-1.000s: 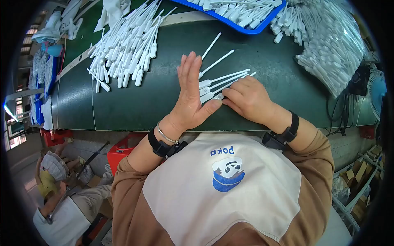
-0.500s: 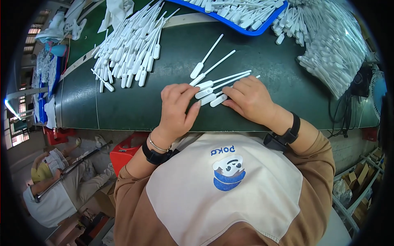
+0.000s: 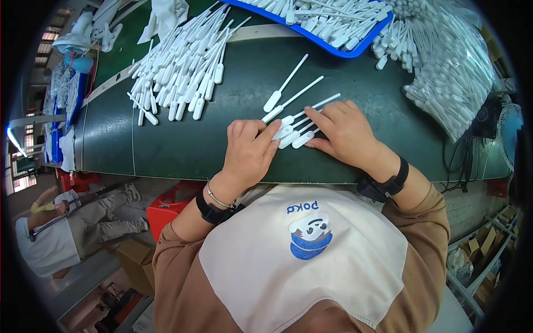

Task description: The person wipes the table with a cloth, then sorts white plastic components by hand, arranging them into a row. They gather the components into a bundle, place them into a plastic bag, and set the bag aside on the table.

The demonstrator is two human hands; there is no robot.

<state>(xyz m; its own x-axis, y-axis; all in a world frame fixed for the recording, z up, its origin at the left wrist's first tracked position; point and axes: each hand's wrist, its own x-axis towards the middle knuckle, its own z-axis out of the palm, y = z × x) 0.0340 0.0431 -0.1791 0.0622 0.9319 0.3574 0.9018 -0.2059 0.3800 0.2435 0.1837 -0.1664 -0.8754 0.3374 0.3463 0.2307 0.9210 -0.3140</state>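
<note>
Between my hands lies a small row of white plastic droppers [image 3: 287,140], each with a wide flattened bulb and a thin stem. My left hand [image 3: 247,150] is closed at their bulb ends, index finger and thumb against the nearest bulbs. From the other side my right hand [image 3: 347,133] closes its thumb and bent fingers on the stems, partly hiding them. Just beyond this row, a loose dropper [image 3: 272,101] points away to the upper right. Another dropper [image 3: 272,114] lies beside it, its bulb near my left fingertips.
A heap of droppers [image 3: 183,72] lies at the far left of the dark green table [image 3: 183,147]. A blue tray [image 3: 338,53] of droppers stands at the back. Right of it is a clear bag [image 3: 452,83] full of them. A person [image 3: 53,238] is at the lower left.
Between my hands, the droppers lie closer together. My left fingers have moved onto the bulbs, and my right fingers have shifted along the stems. The view has tilted slightly.
</note>
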